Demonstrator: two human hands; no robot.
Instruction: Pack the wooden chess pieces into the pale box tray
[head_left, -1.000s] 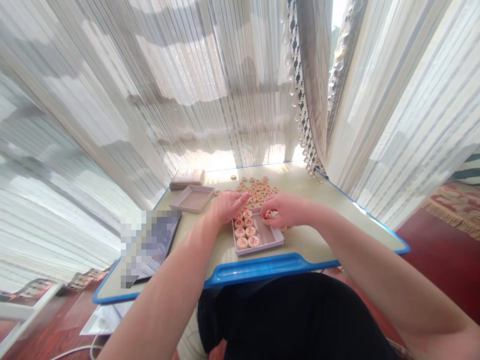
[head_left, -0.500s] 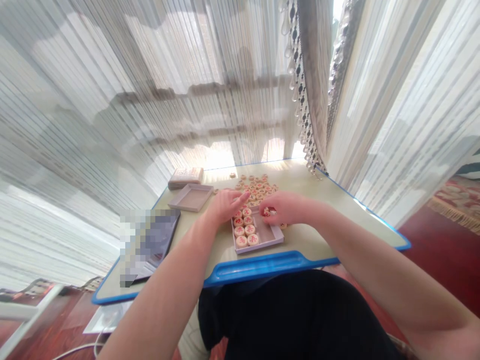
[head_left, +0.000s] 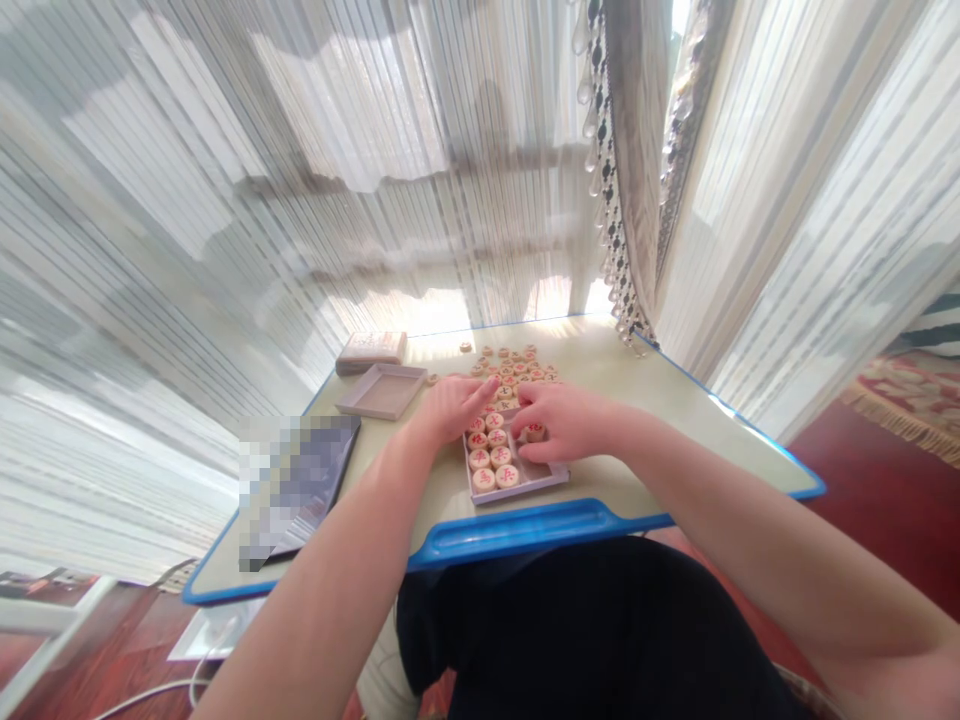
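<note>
A shallow grey box point(head_left: 541, 481) sits near the front of the small table and holds two columns of round wooden chess pieces point(head_left: 492, 458) with red characters. My right hand point(head_left: 566, 420) reaches into the box with its fingers pinched on one wooden piece point(head_left: 535, 432). My left hand point(head_left: 452, 405) rests at the box's far left corner, fingers stretched out toward the loose pile of pieces point(head_left: 516, 369) behind the box.
The table point(head_left: 675, 420) has a blue rim and a blue front trough point(head_left: 517, 531). An empty grey lid point(head_left: 382, 391) and a small patterned box point(head_left: 370, 350) lie at the back left, a blurred tablet point(head_left: 296, 485) at the front left. Curtains hang close behind.
My right hand has come down from the box's far edge into the box with a piece pinched in its fingers. The left hand has barely moved.
</note>
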